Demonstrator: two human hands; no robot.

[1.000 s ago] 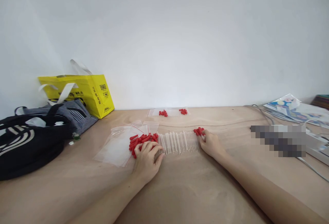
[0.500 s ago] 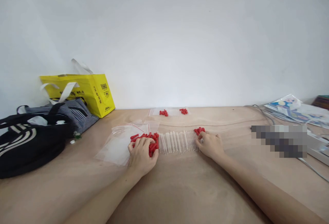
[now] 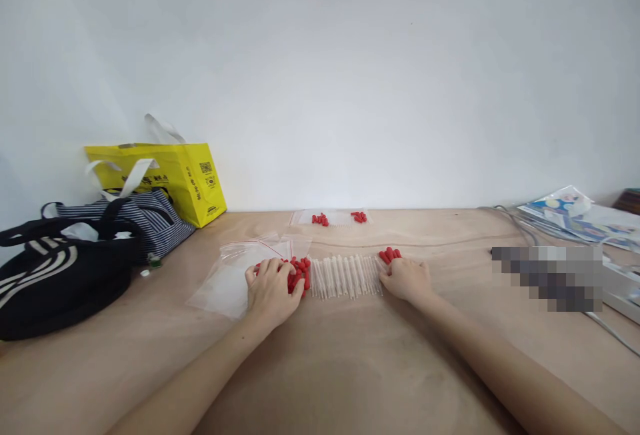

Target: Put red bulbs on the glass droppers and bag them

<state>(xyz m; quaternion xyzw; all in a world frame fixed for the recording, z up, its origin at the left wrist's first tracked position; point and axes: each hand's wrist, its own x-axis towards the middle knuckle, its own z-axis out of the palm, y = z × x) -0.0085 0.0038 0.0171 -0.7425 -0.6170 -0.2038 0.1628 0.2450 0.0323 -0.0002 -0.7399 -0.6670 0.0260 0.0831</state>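
A row of thin clear dropper tubes point(image 3: 345, 276) lies side by side on the table between my hands. At the row's left end, a heap of red rubber bulbs point(image 3: 303, 274) rests on clear zip bags, partly under my left hand point(image 3: 270, 294). That hand is curved over the heap, its thumb apart from the fingers. My right hand point(image 3: 407, 280) is closed at the row's right end, its fingertips turned down and mostly hidden. Just beyond its knuckles sits a small group of red bulbs point(image 3: 389, 255).
A zip bag point(image 3: 335, 218) with more red bulbs lies by the wall. Left stand a yellow bag point(image 3: 200, 188), a striped bag point(image 3: 160, 225) and a black bag point(image 3: 90, 288). At right are picture sheets point(image 3: 565, 205), cables and a white power strip point(image 3: 623, 295).
My right hand's fingers have curled in more at the end of the tube row. My left hand has shifted slightly left over the red bulbs. The whole view has moved a little.
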